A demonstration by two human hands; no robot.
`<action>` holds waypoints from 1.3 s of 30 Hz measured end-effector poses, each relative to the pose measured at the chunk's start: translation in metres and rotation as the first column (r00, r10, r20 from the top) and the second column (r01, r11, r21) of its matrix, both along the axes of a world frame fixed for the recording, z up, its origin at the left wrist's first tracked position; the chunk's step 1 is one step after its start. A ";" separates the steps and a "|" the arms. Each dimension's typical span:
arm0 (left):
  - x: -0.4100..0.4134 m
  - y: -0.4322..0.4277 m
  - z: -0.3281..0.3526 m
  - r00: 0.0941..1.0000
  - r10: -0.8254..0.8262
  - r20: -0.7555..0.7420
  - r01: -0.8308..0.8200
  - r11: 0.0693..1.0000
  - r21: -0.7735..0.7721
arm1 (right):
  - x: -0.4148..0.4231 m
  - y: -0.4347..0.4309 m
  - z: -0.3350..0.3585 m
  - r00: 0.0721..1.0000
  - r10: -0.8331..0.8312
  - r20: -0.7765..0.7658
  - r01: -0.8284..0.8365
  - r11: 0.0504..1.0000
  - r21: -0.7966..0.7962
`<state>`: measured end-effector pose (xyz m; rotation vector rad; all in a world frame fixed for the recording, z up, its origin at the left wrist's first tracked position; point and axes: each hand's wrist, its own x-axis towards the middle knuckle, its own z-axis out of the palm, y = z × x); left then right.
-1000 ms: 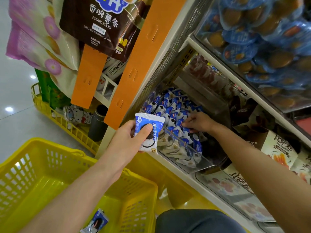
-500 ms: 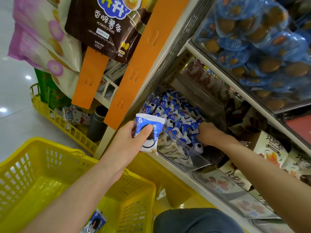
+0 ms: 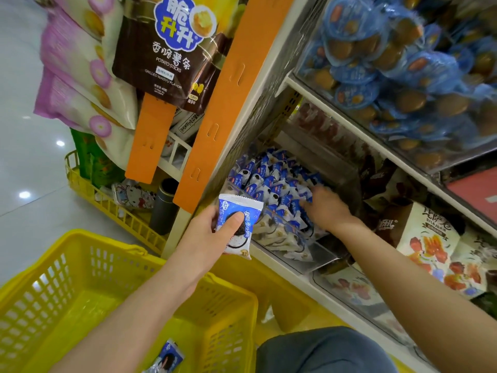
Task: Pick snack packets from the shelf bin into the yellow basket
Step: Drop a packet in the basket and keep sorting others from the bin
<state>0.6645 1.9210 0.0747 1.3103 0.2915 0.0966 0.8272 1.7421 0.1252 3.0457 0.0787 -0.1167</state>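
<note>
Got one snack packet point(image 3: 238, 230) pinched in the left hand point(image 3: 207, 235), thumb on front, yellow basket point(image 3: 113, 246) down below those fingers. Got the right hand point(image 3: 326, 208) in the bin pile point(image 3: 271, 179), too blurry to tell if gripping. Could rake neighbours beside those fingers over the front lip point(image 3: 295, 232).

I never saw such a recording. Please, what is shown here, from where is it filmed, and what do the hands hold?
No machine here: a person in a shop. The camera sits on the person's head and looks down at both hands. The left hand pinches one blue-and-white packet. The right hand reaches into the clear shelf bin of like packets; blur hides whether it grips one. Below stands the yellow basket, another packet lying inside.
</note>
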 end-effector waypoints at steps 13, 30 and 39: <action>-0.011 -0.002 -0.014 0.999 0.040 -0.021 -0.038 0.997 0.070 | -0.108 0.069 -0.038 0.937 0.350 0.012 -0.157 0.391 0.907; 0.000 0.010 -0.041 0.963 0.100 -0.249 -0.086 0.994 0.065 | -0.111 0.066 -0.063 0.729 0.575 0.371 -0.674 0.509 0.535; -0.010 0.015 -0.044 0.959 0.237 -0.156 -0.234 0.971 0.039 | -0.102 0.068 -0.069 0.952 0.232 -0.202 0.113 0.347 0.931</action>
